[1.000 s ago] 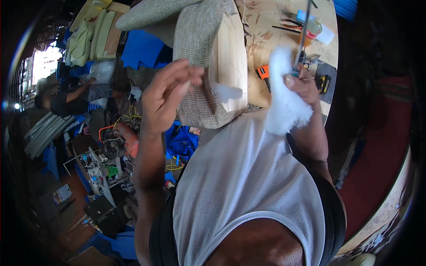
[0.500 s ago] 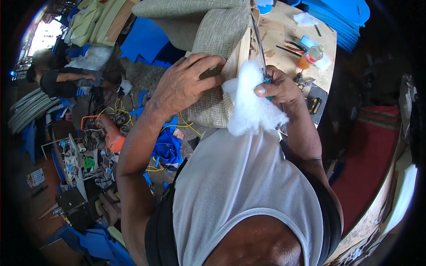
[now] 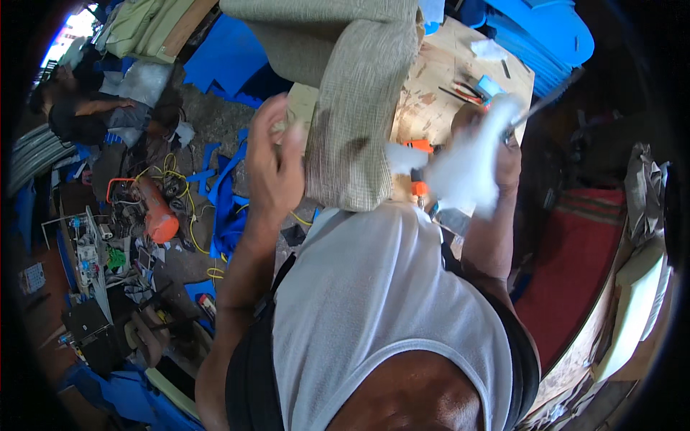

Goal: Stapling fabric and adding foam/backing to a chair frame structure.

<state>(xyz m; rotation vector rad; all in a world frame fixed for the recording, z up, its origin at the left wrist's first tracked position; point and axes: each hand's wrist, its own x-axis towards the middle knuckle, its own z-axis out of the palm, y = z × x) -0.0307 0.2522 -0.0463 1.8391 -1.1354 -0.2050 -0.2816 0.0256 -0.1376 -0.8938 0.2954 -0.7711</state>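
My right hand, right of the fabric-covered piece, is closed round a long screwdriver. Its metal shaft points up to the right, blurred; the handle is mostly hidden. A large wad of white fibre stuffing is in the same hand and covers part of the fingers. A smaller white tuft shows beside the fabric's right edge. In front of me stands the piece covered in grey-beige woven fabric. To its left, my left hand is raised with thumb and fingers apart and nothing in it.
On the wooden tabletop lie red-handled pliers, an orange tool and a light-blue box. Blue sheets are stacked behind. At left are an orange tank, a yellow cord and a seated person.
My left hand has come off the fabric and moved left. My right hand has swung right and away with the screwdriver and stuffing; the shaft now points right instead of along the fabric's edge.
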